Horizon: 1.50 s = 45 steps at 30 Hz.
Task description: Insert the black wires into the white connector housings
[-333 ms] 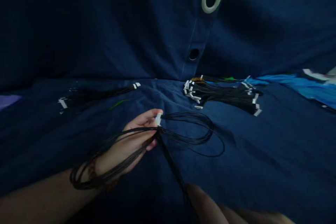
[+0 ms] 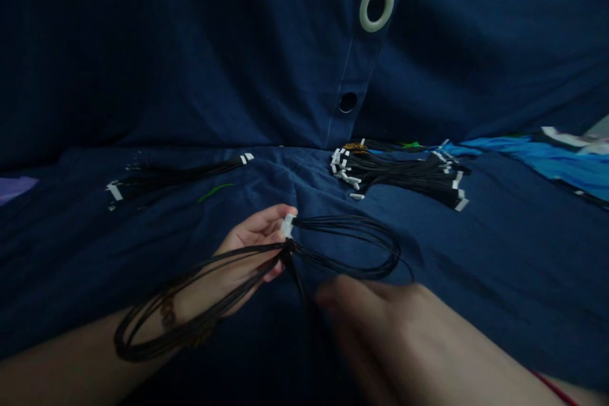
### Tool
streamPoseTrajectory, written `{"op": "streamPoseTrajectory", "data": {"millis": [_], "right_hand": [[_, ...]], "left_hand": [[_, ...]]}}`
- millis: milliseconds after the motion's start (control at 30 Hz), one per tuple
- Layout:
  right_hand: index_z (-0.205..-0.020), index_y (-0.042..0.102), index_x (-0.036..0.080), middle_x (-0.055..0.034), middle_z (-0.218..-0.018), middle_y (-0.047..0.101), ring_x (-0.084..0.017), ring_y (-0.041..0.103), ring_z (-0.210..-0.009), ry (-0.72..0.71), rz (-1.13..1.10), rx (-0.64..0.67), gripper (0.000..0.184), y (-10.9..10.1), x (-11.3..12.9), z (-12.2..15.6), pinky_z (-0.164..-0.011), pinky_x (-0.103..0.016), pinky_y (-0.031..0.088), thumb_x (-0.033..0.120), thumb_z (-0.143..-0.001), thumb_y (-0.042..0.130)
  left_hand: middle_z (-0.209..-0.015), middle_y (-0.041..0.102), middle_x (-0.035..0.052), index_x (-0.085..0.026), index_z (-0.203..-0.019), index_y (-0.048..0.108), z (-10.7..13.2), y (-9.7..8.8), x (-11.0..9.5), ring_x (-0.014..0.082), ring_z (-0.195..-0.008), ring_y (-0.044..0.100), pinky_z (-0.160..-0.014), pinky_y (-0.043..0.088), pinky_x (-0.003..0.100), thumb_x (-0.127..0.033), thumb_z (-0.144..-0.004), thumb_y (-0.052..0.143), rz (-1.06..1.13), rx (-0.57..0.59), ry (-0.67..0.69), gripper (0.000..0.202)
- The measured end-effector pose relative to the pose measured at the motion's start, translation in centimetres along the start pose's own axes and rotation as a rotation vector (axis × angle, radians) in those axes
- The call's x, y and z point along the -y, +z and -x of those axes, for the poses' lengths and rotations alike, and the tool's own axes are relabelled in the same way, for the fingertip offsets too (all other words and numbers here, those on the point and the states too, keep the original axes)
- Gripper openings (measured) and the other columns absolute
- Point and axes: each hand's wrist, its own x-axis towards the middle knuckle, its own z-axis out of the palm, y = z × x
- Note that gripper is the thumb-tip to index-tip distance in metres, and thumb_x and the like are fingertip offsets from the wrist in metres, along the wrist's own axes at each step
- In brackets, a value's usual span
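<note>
My left hand [image 2: 257, 238] is closed on a white connector [image 2: 288, 226] and the middle of a black wire bundle. One loop of the black wires [image 2: 352, 225] reaches to the right. Another loop hangs left across my wrist, and a tail of strands drops below the fingers. My right hand [image 2: 380, 320], blurred, is just right of that tail with its fingers curled together. Its fingertips are smeared and dark, so whether strands are between them is hidden.
A pile of black wire bundles with white connectors [image 2: 404, 174] lies at the back right. A smaller wire bundle [image 2: 185, 171] lies at the back left, near a green strip [image 2: 215, 191]. Blue material [image 2: 514, 152] is at far right. Dark blue cloth with a grommet [image 2: 377, 6] rises behind.
My right hand has come up from the bottom edge, towards the left hand. The left hand keeps its hold on the connector; the wire loops have swung slightly.
</note>
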Motion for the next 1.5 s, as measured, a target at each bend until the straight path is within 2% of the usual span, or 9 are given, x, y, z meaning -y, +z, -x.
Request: {"op": "streamPoseTrajectory", "data": {"millis": [100,200,333,467,733,967,1233,1500], "right_hand": [[-0.075,0.057,0.021,0.0034,-0.067,0.061,-0.009,0.054,-0.055,0.061,-0.313,0.002,0.018,0.4,-1.2,-1.7,-0.049,-0.019,0.036,0.011,-0.081,0.044],[-0.072,0.06,0.021,0.0059,-0.061,0.058,-0.006,0.051,-0.054,0.052,-0.594,0.038,0.022,1.4,-2.0,-2.6,-0.051,-0.017,0.036,0.017,-0.086,0.043],[-0.075,0.064,0.019,0.0058,-0.062,0.059,-0.006,0.052,-0.055,0.146,-0.77,0.054,0.017,2.8,-2.4,-3.1,-0.053,-0.016,0.038,0.021,-0.083,0.049],[-0.073,0.062,0.017,0.0036,-0.063,0.06,-0.007,0.053,-0.054,0.17,-0.749,0.067,0.019,3.3,-2.6,-3.3,-0.051,-0.017,0.038,0.024,-0.083,0.048],[-0.063,0.056,0.018,0.0041,-0.057,0.055,-0.008,0.048,-0.051,0.115,-0.546,0.042,0.026,2.2,-2.9,-3.4,-0.048,-0.02,0.031,0.022,-0.085,0.044],[-0.073,0.058,0.017,0.0023,-0.064,0.055,-0.009,0.047,-0.056,0.031,-0.393,-0.037,0.013,2.0,-2.5,-2.9,-0.054,-0.022,0.03,0.016,-0.08,0.047],[-0.075,0.056,0.018,0.0051,-0.066,0.056,-0.007,0.049,-0.06,-0.026,-0.484,-0.009,0.017,1.4,-2.2,-2.7,-0.057,-0.019,0.033,0.007,-0.075,0.044],[-0.081,0.062,0.019,0.0044,-0.069,0.06,-0.008,0.053,-0.06,0.01,-0.573,0.06,0.016,1.4,-2.3,-3.0,-0.055,-0.017,0.036,0.012,-0.079,0.047]], "left_hand": [[-0.063,0.057,-0.0037,-0.023,-0.089,0.067,-0.2,0.0,0.4,0.003,-0.041,0.051,-0.036,0.039,0.009,-0.019,-0.065,0.072,-0.028,0.011,0.02,0.025],[-0.063,0.056,-0.0043,-0.023,-0.091,0.067,-0.5,-0.3,0.7,0.0033,-0.041,0.052,-0.036,0.039,0.009,-0.021,-0.067,0.07,-0.073,0.047,0.059,0.025],[-0.064,0.056,-0.004,-0.024,-0.097,0.064,-0.6,-0.5,0.8,0.0044,-0.045,0.052,-0.038,0.039,0.011,-0.022,-0.071,0.066,-0.178,0.125,0.068,0.026],[-0.063,0.054,-0.0049,-0.026,-0.098,0.063,-0.5,-0.5,0.9,0.0036,-0.048,0.051,-0.041,0.038,0.011,-0.022,-0.075,0.064,-0.233,0.121,0.064,0.023],[-0.064,0.053,-0.0042,-0.024,-0.102,0.061,-0.9,-0.8,1.0,0.0043,-0.044,0.05,-0.037,0.033,0.013,-0.028,-0.075,0.063,-0.312,0.102,0.033,0.028],[-0.065,0.054,-0.004,-0.025,-0.1,0.062,-0.9,-0.7,1.0,0.0044,-0.045,0.051,-0.037,0.035,0.012,-0.027,-0.073,0.065,-0.293,0.107,0.031,0.027],[-0.062,0.054,-0.0047,-0.022,-0.097,0.063,-0.3,0.3,0.5,0.0029,-0.041,0.048,-0.036,0.035,0.011,-0.024,-0.069,0.067,-0.219,-0.035,-0.026,0.029],[-0.062,0.054,-0.0031,-0.021,-0.098,0.064,-0.7,-0.2,0.9,0.0043,-0.04,0.048,-0.033,0.033,0.012,-0.025,-0.066,0.07,-0.193,0.011,0.008,0.033]]}}
